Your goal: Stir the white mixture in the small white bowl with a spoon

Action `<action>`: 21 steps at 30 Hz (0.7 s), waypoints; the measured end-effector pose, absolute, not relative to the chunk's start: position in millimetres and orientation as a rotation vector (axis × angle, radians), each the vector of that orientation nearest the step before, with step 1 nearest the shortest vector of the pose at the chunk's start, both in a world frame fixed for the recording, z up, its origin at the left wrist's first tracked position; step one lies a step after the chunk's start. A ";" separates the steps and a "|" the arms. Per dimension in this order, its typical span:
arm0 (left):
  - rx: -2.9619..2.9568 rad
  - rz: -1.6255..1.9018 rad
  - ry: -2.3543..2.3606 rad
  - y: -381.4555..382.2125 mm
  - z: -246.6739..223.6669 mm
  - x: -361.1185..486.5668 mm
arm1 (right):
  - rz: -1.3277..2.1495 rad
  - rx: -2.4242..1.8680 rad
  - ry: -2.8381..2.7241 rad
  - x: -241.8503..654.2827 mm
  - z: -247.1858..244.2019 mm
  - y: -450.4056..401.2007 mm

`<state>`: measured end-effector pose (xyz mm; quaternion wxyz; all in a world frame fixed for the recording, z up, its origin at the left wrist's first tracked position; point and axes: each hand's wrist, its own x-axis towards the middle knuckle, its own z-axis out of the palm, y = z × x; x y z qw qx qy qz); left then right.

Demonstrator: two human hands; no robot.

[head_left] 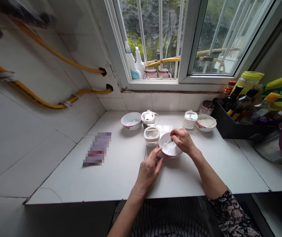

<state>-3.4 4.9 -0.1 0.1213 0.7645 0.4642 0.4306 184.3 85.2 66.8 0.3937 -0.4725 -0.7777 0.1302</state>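
Observation:
My right hand is closed around the handle of a small whitish spoon, its bowl end down in a white bowl with a pink-patterned outside. White contents lie in that bowl; whether they are salt, sugar or something else I cannot tell. At the near left side of the bowl, the bent fingers of my left hand hold its edge. Just left of the bowl stands a white seasoning jar with a clear lid. Behind it is a second jar, its lid seemingly raised.
Further back are another bowl, a third jar and a bowl of white grains. A black box of bottles and a pot occupy the right. A blurred purple packet lies left. Yellow pipes cross the wall.

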 end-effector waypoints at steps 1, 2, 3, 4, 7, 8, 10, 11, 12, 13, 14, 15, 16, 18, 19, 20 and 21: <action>2.232 1.257 1.357 5.0 -0.4 -3.4 | 0.357 -1.190 -1.975 183.3 67.3 84.6; 2.230 1.258 1.358 5.2 -0.8 -3.5 | 0.387 -1.181 -1.971 182.7 67.8 84.1; 2.230 1.258 1.357 5.3 -1.2 -3.5 | 0.416 -1.174 -1.959 182.5 68.2 83.9; 2.227 1.258 1.355 5.4 -1.7 -3.5 | 0.451 -1.172 -1.940 182.6 68.6 84.0; 2.217 1.257 1.351 5.6 -2.6 -3.8 | 0.588 -1.190 -1.848 183.4 68.4 85.2; 2.215 1.258 1.352 5.6 -2.6 -3.9 | 0.637 -1.199 -1.816 183.6 68.0 85.7; 2.214 1.255 1.356 5.7 -2.2 -3.9 | 0.721 -1.211 -1.761 183.9 67.2 86.5; 2.215 1.251 1.358 5.7 -1.8 -3.9 | 0.745 -1.218 -1.737 184.1 67.1 86.8; 2.215 1.249 1.359 5.7 -1.5 -3.8 | 0.757 -1.226 -1.714 184.5 67.1 87.0; 2.213 1.248 1.360 5.7 -1.2 -3.7 | 0.759 -1.234 -1.689 185.0 67.4 87.2; 2.211 1.246 1.361 5.7 -0.9 -3.6 | 0.754 -1.243 -1.661 185.8 67.8 87.5; 2.209 1.246 1.360 5.7 -0.8 -3.5 | 0.749 -1.250 -1.628 186.6 68.2 87.9; 2.208 1.246 1.359 5.7 -0.7 -3.3 | 0.748 -1.256 -1.592 187.5 68.4 88.5; 2.207 1.247 1.354 5.7 -0.7 -3.2 | 0.768 -1.272 -1.512 189.1 68.4 90.2; 2.207 1.247 1.352 5.6 -0.7 -3.2 | 0.788 -1.284 -1.471 189.7 68.0 91.3; 2.207 1.248 1.350 5.5 -0.7 -3.2 | 0.814 -1.294 -1.432 190.3 67.6 92.4; 2.209 1.251 1.347 5.5 -0.6 -3.3 | 0.845 -1.300 -1.392 190.9 67.0 93.6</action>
